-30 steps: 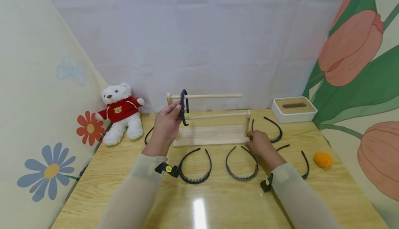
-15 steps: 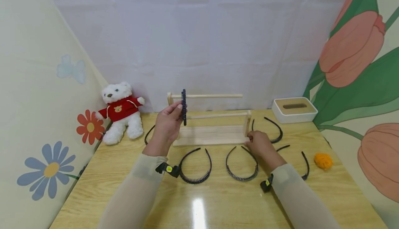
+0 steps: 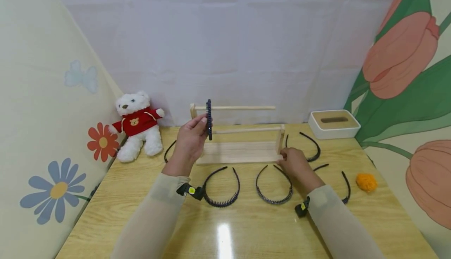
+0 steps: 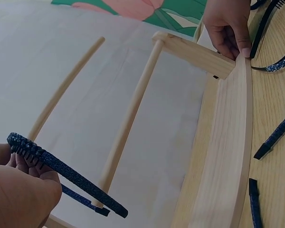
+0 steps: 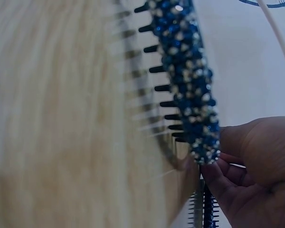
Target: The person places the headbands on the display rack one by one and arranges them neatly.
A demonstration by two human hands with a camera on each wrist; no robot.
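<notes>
My left hand (image 3: 190, 137) pinches a dark blue toothed headband (image 3: 209, 120) by its side, holding it upright and edge-on in the head view. It overlaps the left part of the upper rod (image 3: 243, 108) of a light wooden rack (image 3: 239, 153). In the left wrist view the headband's two tips (image 4: 121, 210) point down past the near end of the lower rod (image 4: 133, 114). My right hand (image 3: 294, 162) grips the right end of the rack's base, with thumb on its front edge (image 4: 245, 52). A headband with blue and clear beads (image 5: 185, 71) fills much of the right wrist view.
Two headbands (image 3: 222, 204) (image 3: 274, 201) lie in front of the rack. Others lie at its left (image 3: 169, 151) and right (image 3: 313, 145). A white teddy bear (image 3: 137, 126) sits back left; a white tissue box (image 3: 334, 124) and orange clump (image 3: 366, 182) are at right.
The headband in my left hand has turned from slightly angled to edge-on, so its two arms line up in the head view. My right hand has stayed on the rack base.
</notes>
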